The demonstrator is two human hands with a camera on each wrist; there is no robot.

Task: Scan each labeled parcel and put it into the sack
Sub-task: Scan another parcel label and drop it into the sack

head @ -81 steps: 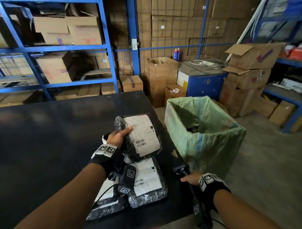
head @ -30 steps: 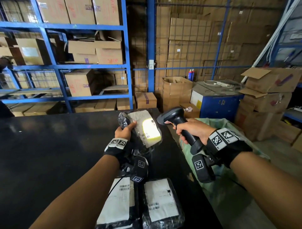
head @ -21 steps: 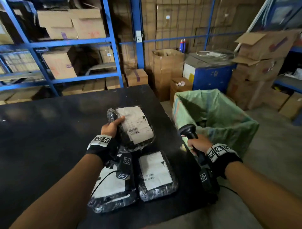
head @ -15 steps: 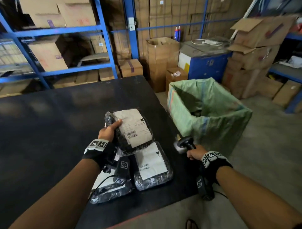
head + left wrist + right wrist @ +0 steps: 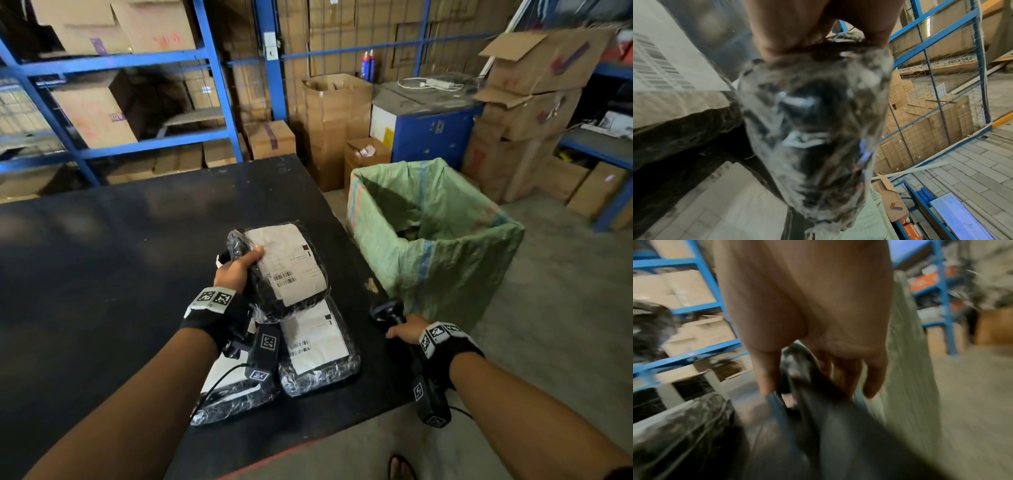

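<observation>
Held above the black table (image 5: 102,274) near its right edge: a black plastic-wrapped parcel (image 5: 284,270), white label up, gripped at its left end by the left hand (image 5: 236,270), thumb curled over the top. Directly beneath, two more labeled parcels flat on the table, one (image 5: 318,349) fully in sight, the other (image 5: 233,394) largely hidden by the left wrist and its camera. At the table's right edge, the right hand (image 5: 406,330) wrapped round the handle of a black barcode scanner (image 5: 387,308), head pointing away. Just beyond that edge, on the floor, the open green sack (image 5: 435,240), mouth held square, with bare concrete to its right. Inside the sack only shadow, contents hard to make out. Right wrist view blurred; fingers (image 5: 873,378) seen curled about the dark scanner. Left wrist view filled by blurred wrapping.
</observation>
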